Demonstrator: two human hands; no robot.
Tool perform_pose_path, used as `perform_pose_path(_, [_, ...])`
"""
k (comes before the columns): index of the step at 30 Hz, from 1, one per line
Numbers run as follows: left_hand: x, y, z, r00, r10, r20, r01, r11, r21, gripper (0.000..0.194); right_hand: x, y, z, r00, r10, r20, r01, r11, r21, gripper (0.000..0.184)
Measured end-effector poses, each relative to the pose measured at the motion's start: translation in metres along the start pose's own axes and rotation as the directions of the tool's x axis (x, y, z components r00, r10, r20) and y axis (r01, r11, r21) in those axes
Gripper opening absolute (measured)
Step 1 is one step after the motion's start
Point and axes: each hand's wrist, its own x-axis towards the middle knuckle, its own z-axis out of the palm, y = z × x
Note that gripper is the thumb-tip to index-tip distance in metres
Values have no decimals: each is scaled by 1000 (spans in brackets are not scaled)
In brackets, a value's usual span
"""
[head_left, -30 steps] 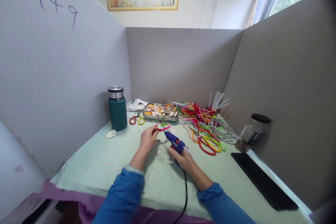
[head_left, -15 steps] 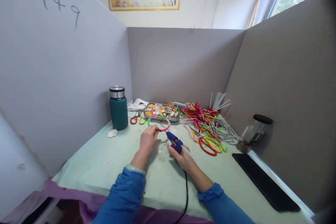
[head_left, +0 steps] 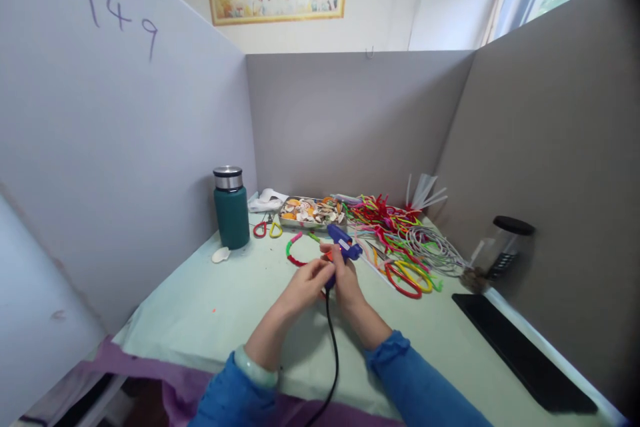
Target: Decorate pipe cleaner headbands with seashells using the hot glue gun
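Note:
My right hand (head_left: 350,290) is wrapped round the handle of a blue glue gun (head_left: 344,238), whose nozzle points away and to the left. A clear glue stick (head_left: 376,272) sticks out of its back, and a black cord (head_left: 334,353) runs down from the handle. My left hand (head_left: 306,285) is closed, its fingertips pressed against the right hand's fingers beside the handle; what it pinches, if anything, is hidden. Just beyond the hands lies a ring of coloured fuzzy pipe cleaner (head_left: 290,255), pink, green and red, partly covered by them.
A green bottle (head_left: 232,217) and a white shell piece (head_left: 221,255) are at left. Behind the ring stands a tray of shells (head_left: 313,223). Pipe cleaners (head_left: 383,213), large scissors (head_left: 404,280), a clear jar (head_left: 505,250) and a black strip (head_left: 520,350) lie at right.
My left hand has let go of the pipe cleaner ring, which now rests on the table, and moved right to meet the right hand. The glue gun has turned to point farther away.

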Motion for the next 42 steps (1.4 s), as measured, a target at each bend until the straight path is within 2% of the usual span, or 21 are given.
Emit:
perform_pose_path(3, [-9, 2, -2, 1000, 7, 1, -7, 985, -175, 41, -1, 4, 21, 996, 67, 65, -73, 993, 96, 59])
perform_pose_path(5, [-12, 0, -14, 1000, -18, -25, 13, 981, -193, 41, -4, 8, 30, 972, 116, 203, -143, 983, 119, 64])
perform_pose_path(7, [-16, -1, -33, 997, -51, -58, 40, 983, -179, 44, -8, 10, 32, 924, 104, 368, -125, 992, 34, 63])
perform_pose_path(8, [-18, -2, -44, 992, -72, -100, 56, 986, -156, 45, -10, 11, 30, 902, 66, 426, -54, 998, -41, 59])
perform_pose_path(10, [-22, -2, -69, 975, -127, -184, 122, 992, -37, 45, -16, 9, 20, 866, -52, 497, 174, 964, -202, 46])
perform_pose_path(13, [-25, -4, -109, 949, -243, -200, 279, 944, 175, 42, -21, 7, -1, 807, -187, 560, 441, 821, -362, 30])
perform_pose_path(15, [-21, -10, -132, 932, -280, -232, 348, 871, 348, 39, -20, 7, -16, 788, -242, 567, 530, 735, -423, 25])
perform_pose_path(17, [-14, -21, -150, 928, -273, -253, 371, 737, 565, 34, -16, 8, -27, 801, -286, 526, 557, 678, -479, 26])
perform_pose_path(19, [-7, -32, -160, 934, -264, -240, 351, 566, 746, 29, -11, 8, -37, 814, -308, 492, 560, 639, -527, 26])
perform_pose_path(21, [-3, -38, -162, 942, -247, -226, 317, 439, 841, 25, -6, 7, -45, 809, -316, 495, 576, 595, -560, 25])
perform_pose_path(23, [-4, -33, -155, 940, -220, -261, 323, 327, 888, 25, -2, 4, -54, 795, -321, 514, 599, 545, -586, 24])
perform_pose_path(25, [-6, -18, -141, 914, -179, -364, 396, 197, 897, 32, 2, -1, -64, 792, -328, 515, 608, 498, -618, 24])
perform_pose_path(26, [-6, -9, -131, 913, -139, -383, 402, 153, 903, 38, 4, -3, -69, 792, -327, 515, 609, 474, -636, 24])
perform_pose_path(28, [-2, 9, -106, 946, -45, -322, 325, 167, 931, 40, 8, -8, -80, 788, -312, 530, 615, 418, -669, 25])
perform_pose_path(31, [15, 24, -57, 987, -18, -160, 158, 295, 943, 40, 15, -12, -96, 781, -295, 550, 623, 321, -713, 25])
perform_pose_path(33, [28, 22, -21, 999, 14, -32, 25, 369, 929, 37, 21, -12, -106, 796, -322, 513, 596, 268, -757, 23])
perform_pose_path(36, [43, 9, 26, 988, 92, 126, -154, 434, 888, 27, 27, -11, -121, 818, -377, 434, 527, 191, -828, 16])
perform_pose_path(38, [49, 0, 42, 987, 74, 140, -158, 380, 912, 26, 30, -11, -132, 826, -395, 401, 484, 134, -865, 14])
perform_pose_path(40, [53, -6, 45, 998, 44, 37, -48, 294, 955, 28, 32, -14, -144, 844, -397, 360, 425, 87, -901, 14])
perform_pose_path(42, [56, -10, 40, 998, -3, -56, 55, 239, 969, 31, 34, -16, -155, 877, -392, 278, 322, 50, -945, 16])
